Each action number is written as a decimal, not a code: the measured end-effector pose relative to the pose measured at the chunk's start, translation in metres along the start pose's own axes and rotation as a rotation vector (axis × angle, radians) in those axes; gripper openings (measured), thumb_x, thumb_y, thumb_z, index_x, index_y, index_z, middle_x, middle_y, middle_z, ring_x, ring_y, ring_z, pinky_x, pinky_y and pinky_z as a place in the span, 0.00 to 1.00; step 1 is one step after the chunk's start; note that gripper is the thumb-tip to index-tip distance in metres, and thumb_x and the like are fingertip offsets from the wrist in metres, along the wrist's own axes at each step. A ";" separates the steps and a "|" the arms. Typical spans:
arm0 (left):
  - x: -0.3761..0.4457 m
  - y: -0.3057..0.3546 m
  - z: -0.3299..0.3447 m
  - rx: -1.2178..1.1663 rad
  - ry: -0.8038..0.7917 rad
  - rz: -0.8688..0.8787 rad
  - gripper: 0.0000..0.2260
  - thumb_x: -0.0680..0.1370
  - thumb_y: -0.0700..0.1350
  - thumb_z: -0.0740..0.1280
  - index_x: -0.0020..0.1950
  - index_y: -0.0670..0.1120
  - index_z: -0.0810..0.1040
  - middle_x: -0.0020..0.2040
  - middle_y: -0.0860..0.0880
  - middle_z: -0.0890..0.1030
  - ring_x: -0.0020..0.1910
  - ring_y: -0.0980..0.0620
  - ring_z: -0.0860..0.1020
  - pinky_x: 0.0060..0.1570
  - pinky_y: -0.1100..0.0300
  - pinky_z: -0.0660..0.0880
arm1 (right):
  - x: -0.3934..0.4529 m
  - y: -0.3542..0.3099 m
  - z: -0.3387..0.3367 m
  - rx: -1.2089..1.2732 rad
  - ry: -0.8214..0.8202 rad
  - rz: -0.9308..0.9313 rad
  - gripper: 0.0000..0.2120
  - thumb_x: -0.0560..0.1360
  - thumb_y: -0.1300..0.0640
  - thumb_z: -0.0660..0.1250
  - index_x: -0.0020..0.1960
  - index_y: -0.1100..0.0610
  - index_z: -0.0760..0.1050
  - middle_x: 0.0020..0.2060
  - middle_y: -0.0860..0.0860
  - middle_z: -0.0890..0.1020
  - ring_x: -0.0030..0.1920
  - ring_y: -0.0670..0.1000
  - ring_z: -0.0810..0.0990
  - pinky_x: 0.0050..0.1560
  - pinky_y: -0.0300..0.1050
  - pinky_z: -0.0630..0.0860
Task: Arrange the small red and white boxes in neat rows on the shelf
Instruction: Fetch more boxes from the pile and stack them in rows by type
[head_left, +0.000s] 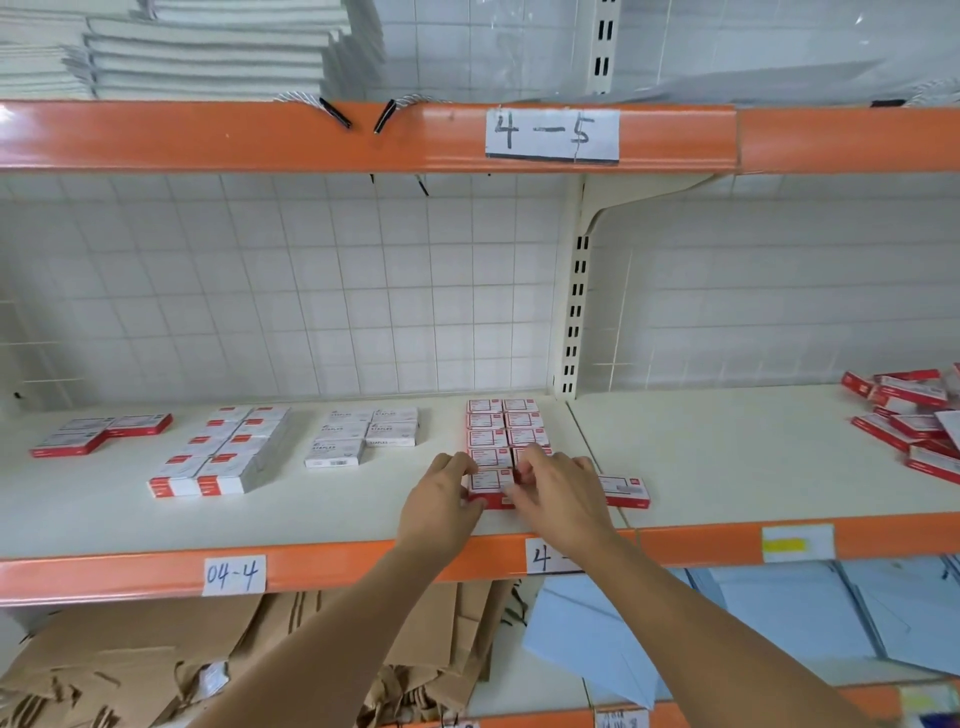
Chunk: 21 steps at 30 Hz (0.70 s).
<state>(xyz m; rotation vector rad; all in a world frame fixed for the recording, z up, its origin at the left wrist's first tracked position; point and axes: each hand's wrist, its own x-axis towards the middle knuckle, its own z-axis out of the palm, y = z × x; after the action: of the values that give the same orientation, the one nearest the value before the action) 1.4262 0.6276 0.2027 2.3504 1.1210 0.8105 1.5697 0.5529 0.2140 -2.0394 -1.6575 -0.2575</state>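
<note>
**Front boxes of the twin column being squared up**

Both hands are working at the near end of a two-wide block of small red and white boxes on the shelf. The left hand is pinching the front-left box by its near corner, fingers curled on its edge. The right hand is lying over the front-right position with fingers bent; what its grip is holding, if anything, I cannot tell, as the hand is hiding it. A loose box is lying just right of the right hand, out of line. Beyond the fingertips the column is running back toward the tiled wall.

Judgement: to do this step well, the front pair should be pressed back flush against the row behind and against each other, edges parallel to the shelf lip, before the loose box is taken up.

The boxes are flat, rectangular, glossy card with crisp corners, likely sliding easily on the smooth pale shelf. A jumbled heap of similar boxes is lying far right of the hands.
</note>
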 end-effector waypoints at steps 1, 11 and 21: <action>0.000 0.000 -0.001 0.024 0.002 -0.003 0.15 0.75 0.46 0.69 0.60 0.49 0.72 0.57 0.52 0.74 0.48 0.54 0.77 0.43 0.58 0.75 | -0.001 0.006 -0.004 0.001 0.027 0.010 0.10 0.78 0.45 0.60 0.51 0.52 0.69 0.43 0.46 0.80 0.46 0.50 0.77 0.54 0.47 0.67; 0.003 0.002 -0.022 0.218 0.035 -0.079 0.19 0.78 0.60 0.59 0.65 0.51 0.70 0.62 0.52 0.74 0.60 0.52 0.72 0.52 0.54 0.75 | -0.012 0.087 -0.036 -0.145 -0.411 0.208 0.25 0.78 0.49 0.60 0.73 0.51 0.60 0.70 0.50 0.66 0.68 0.54 0.65 0.66 0.50 0.63; -0.049 -0.023 -0.068 0.415 0.065 -0.217 0.19 0.80 0.58 0.56 0.67 0.50 0.69 0.64 0.49 0.73 0.62 0.49 0.71 0.60 0.54 0.66 | 0.011 0.007 -0.032 -0.034 -0.143 -0.073 0.20 0.79 0.52 0.60 0.69 0.54 0.66 0.63 0.51 0.71 0.62 0.52 0.68 0.53 0.47 0.71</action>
<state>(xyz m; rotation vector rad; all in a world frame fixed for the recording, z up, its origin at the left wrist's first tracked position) 1.3440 0.6101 0.2243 2.4734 1.6749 0.6264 1.5838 0.5457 0.2448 -2.0670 -1.8279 -0.1696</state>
